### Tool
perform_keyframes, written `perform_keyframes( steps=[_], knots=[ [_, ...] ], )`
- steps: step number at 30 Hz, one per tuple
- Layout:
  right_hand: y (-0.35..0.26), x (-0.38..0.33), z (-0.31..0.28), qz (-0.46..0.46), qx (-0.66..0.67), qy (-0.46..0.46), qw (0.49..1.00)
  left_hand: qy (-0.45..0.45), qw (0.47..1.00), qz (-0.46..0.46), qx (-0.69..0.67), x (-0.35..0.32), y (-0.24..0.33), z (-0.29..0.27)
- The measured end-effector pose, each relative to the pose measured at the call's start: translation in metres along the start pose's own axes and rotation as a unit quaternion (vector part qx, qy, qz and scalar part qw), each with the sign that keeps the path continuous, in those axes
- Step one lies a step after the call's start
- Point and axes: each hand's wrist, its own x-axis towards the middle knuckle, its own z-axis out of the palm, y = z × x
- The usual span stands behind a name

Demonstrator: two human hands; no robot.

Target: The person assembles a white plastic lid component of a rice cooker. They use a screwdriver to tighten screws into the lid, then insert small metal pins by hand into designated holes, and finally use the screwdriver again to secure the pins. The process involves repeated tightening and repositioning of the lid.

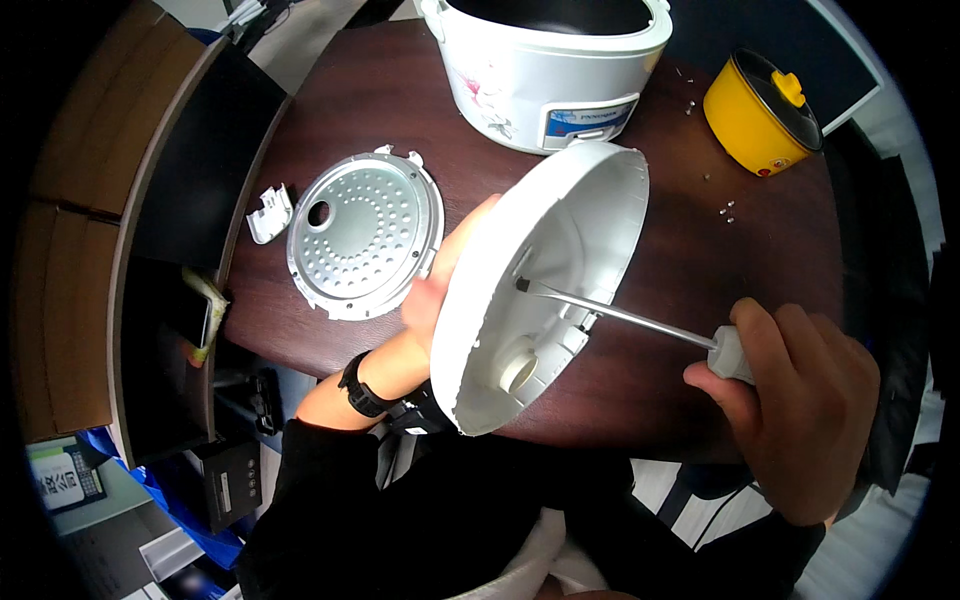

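My left hand [425,308] holds a white domed rice cooker lid [470,300] from behind, tilted so that its hollow inside faces right. The lid covers part of those fingers. In my right hand [812,415] is a screwdriver [640,321], gripped by its pale handle. The tip of its metal shaft meets the inner wall of the lid near a small slot. On the table to the left lies a round silver inner lid plate [362,262] with many dimples and one larger hole. Beside that plate rests a small white plastic piece [270,214].
A white rice cooker body [500,85] with a flower print stands lidless at the back of the dark wooden table [660,400]. A yellow pot [740,115] with a dark lid is at the far right. Loose screws [728,210] lie before it. Shelves [190,240] border the left.
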Motion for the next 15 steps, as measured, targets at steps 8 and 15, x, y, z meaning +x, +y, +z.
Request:
perform_keyframes(
  steps=[8, 15],
  knots=[
    [0.013, 0.005, 0.004, -0.015, -0.006, 0.079, 0.997, 0.044, 0.997, -0.025, 0.065, 0.002, 0.037, 0.022],
    [0.022, 0.009, 0.017, -0.037, 0.003, 0.107, 0.994, 0.042, 0.999, -0.020, 0.020, 0.011, 0.034, 0.021]
  ],
)
